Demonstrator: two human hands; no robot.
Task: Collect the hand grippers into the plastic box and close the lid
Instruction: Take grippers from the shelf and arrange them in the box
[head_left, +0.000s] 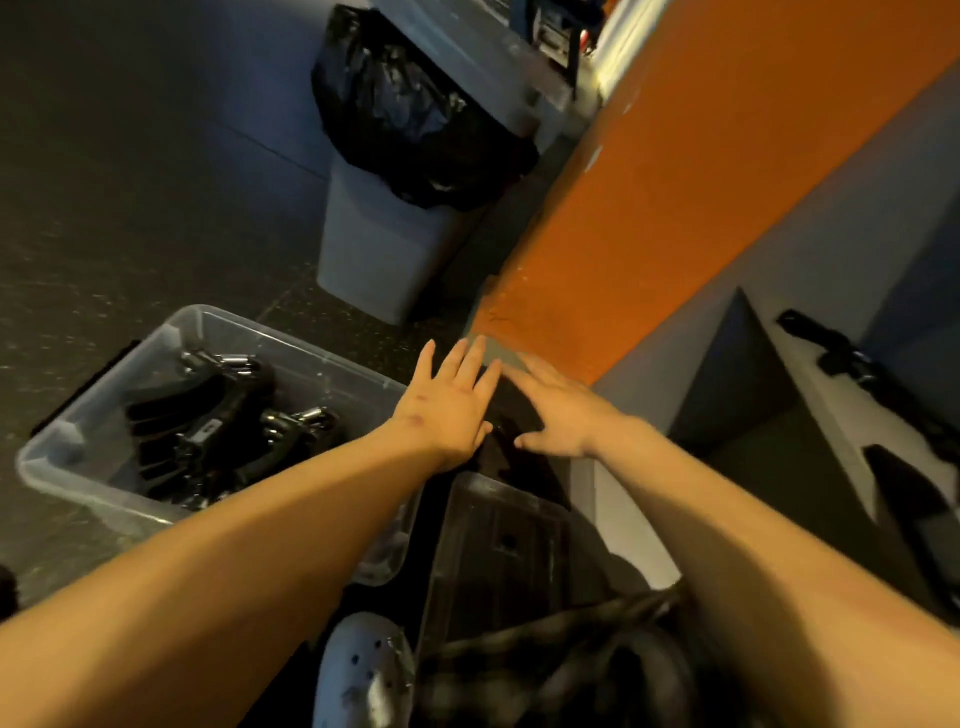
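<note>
A clear plastic box (78, 457) stands open on the floor at the left, with several black hand grippers (208, 421) piled inside. Its translucent lid (498, 545) leans on the floor to the right of the box, near my legs. My left hand (447, 400) and my right hand (561, 410) both reach forward with straight spread fingers, side by side over a dark shape on the floor past the lid. Neither hand holds anything. More black hand grippers (852, 358) lie on the grey ledge at the right.
A grey bin (384, 244) with a black bag stands beyond the box. An orange wall (675, 182) runs diagonally on the right, above a grey ledge (826, 410). A white perforated shoe (363, 675) shows at the bottom. The floor (130, 182) is dark.
</note>
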